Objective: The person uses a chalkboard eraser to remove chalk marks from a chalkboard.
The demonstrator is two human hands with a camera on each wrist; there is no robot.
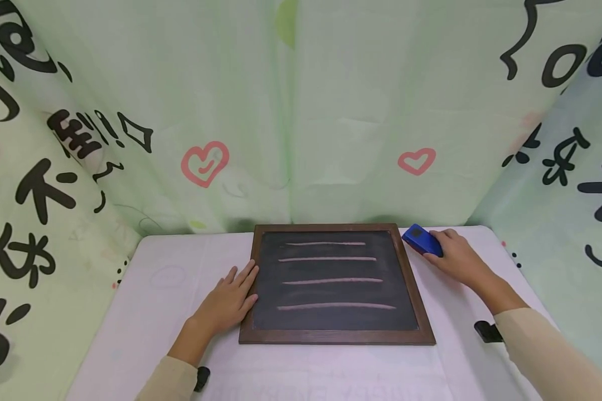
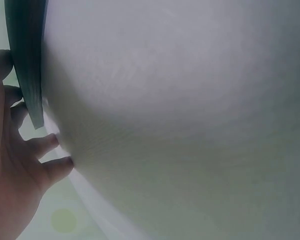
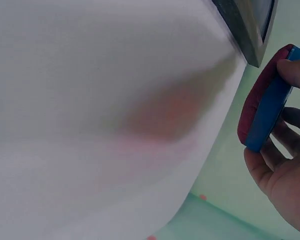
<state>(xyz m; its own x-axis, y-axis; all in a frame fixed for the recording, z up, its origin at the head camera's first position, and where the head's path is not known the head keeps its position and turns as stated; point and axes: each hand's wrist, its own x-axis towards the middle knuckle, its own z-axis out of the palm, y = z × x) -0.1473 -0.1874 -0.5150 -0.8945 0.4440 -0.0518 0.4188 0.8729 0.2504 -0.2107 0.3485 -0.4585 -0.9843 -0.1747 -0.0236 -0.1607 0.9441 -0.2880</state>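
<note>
A wood-framed chalkboard (image 1: pixel 335 284) with several horizontal chalk lines lies flat on the white table (image 1: pixel 155 289). My left hand (image 1: pixel 229 299) rests flat on the table with straight fingers touching the board's left frame; the left wrist view shows those fingers (image 2: pixel 45 145) beside the frame edge (image 2: pixel 27 65). My right hand (image 1: pixel 456 256) grips a blue eraser (image 1: pixel 422 240) just past the board's top right corner. In the right wrist view the eraser (image 3: pixel 267 102) shows a blue back and a red felt face, pinched between thumb and fingers, lifted slightly off the table.
Pale green cloth printed with black characters and pink hearts (image 1: pixel 204 161) walls in the table on three sides. A black clip (image 1: pixel 488 332) sits at my right sleeve and another black piece (image 1: pixel 202 379) at my left cuff.
</note>
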